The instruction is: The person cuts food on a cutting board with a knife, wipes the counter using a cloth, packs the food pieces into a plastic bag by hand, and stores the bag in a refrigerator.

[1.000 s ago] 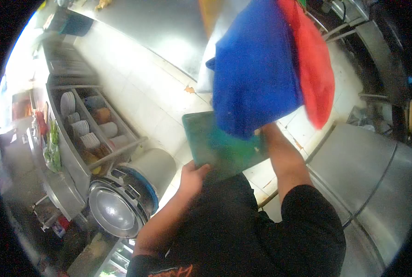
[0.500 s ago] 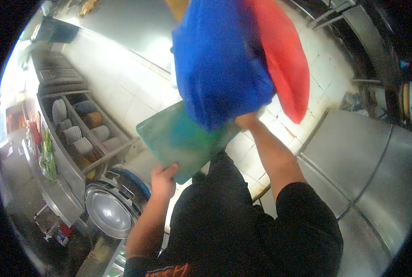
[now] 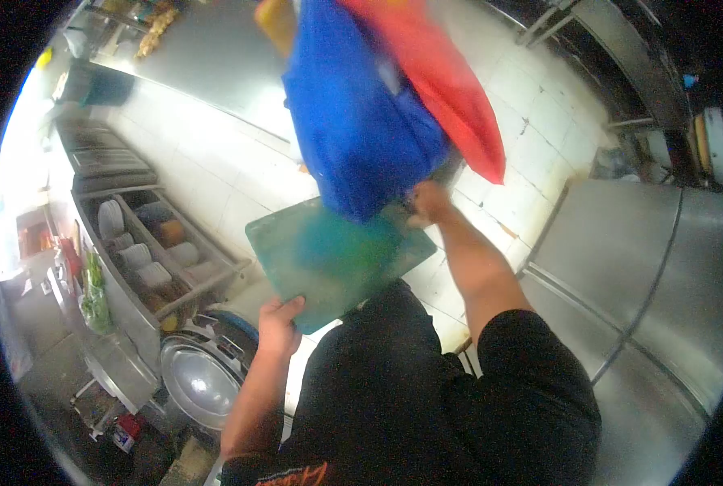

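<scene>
A green board [image 3: 329,267] lies in front of my body at waist height. My left hand [image 3: 282,321] grips its near left corner, thumb on top. At the board's right side is my right hand [image 3: 428,202], its fingers curled; a dark edge shows beside them, but what they hold is too blurred to make out. A blue cloth [image 3: 357,113] hangs over the far part of the board, close to my right hand, and covers part of the board. Beside the blue one hangs a red cloth [image 3: 451,89], with a yellow cloth [image 3: 276,24] behind them.
Stacked white dishes [image 3: 134,257] stand in a divided rack [image 3: 199,283] at the left. Nearer are a round metal lid [image 3: 199,382] and green leafy vegetables [image 3: 96,296]. A steel cabinet [image 3: 596,259] is at the right, a steel table [image 3: 216,61] at the far left.
The cloths have shifted left and up in view. The board has also moved left, and more of it shows. My left hand has stayed on its corner; my right hand has moved left with the board.
</scene>
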A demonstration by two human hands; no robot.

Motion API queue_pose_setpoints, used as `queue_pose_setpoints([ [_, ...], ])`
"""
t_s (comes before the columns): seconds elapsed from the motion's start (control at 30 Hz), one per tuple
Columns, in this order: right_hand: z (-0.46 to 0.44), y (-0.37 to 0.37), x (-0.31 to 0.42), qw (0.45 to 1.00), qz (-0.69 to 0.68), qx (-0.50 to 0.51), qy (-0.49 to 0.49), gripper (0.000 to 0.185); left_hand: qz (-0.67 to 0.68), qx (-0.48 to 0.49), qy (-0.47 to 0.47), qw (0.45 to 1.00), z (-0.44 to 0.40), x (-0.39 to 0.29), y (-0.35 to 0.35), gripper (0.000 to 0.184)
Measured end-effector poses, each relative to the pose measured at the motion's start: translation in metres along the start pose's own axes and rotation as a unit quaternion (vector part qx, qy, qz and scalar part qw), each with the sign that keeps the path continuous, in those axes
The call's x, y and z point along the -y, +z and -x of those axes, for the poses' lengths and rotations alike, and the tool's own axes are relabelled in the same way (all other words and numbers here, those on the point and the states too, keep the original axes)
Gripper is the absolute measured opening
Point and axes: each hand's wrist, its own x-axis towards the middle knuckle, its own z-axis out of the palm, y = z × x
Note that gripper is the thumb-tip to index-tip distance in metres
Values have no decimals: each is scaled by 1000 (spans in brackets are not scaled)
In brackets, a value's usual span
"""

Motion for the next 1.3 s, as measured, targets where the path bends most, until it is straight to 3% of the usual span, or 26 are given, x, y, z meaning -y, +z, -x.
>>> queue_pose_setpoints([
  [0.07,-9,2,-25,938,-247,-105,219,35,-13,-39,29,999,13,-13,-4,33],
  [0.13,17,-25,-25,912,-265,-183,252,38,37,-28,22,999,20,-14,-17,33],
  [0.23,60,-25,-23,887,-304,-136,321,31,23,-73,42,996,45,-18,-36,33],
  [0.3,85,-23,-3,801,-477,-175,316,30,21,-100,65,993,51,-30,-46,34],
  [0.33,98,25,-22,882,-369,-161,245,27,36,-108,63,992,61,-33,-55,34],
  [0.4,101,27,7,883,-391,-111,232,21,69,-142,77,985,78,-39,-75,35],
  [0.43,115,-19,56,799,-517,-63,299,20,86,-166,85,979,86,-40,-85,35],
  [0.47,111,38,53,783,-569,-39,248,21,103,-187,92,973,92,-40,-95,36],
  [0.53,92,50,72,762,-626,6,165,23,136,-203,123,962,95,-35,-128,36],
  [0.57,94,-1,118,761,-635,25,132,25,151,-207,136,957,96,-34,-145,36],
  [0.63,75,-82,187,875,-481,-7,58,30,172,-194,178,949,99,-36,-171,36],
  [0.77,10,-214,275,906,-416,-63,-42,32,163,-205,212,942,93,-78,-196,37],
  [0.83,-39,-251,294,896,-382,-192,-123,31,181,-182,243,935,80,-99,-212,37],
  [0.97,-110,-349,320,913,-213,-331,-106,32,166,-132,284,935,42,-151,-251,36],
  [1.0,-139,-354,306,933,-136,-324,-74,34,158,-132,281,937,29,-166,-260,34],
  [1.03,-138,-370,313,966,-19,-259,19,37,133,-114,281,943,21,-183,-267,33],
  [1.07,-142,-373,308,968,-15,-241,71,40,107,-97,282,948,12,-206,-271,32],
  [1.13,-163,-361,281,951,-77,-298,24,42,87,-35,309,947,-6,-255,-270,32],
  [1.2,-166,-350,273,936,-153,-316,1,42,21,-47,261,964,-43,-301,-281,34],
  [1.27,-144,-351,305,919,-272,-272,87,41,22,30,240,970,-96,-340,-285,34],
  [1.3,-142,-333,299,918,-291,-261,74,41,56,112,244,962,-124,-360,-280,34],
])
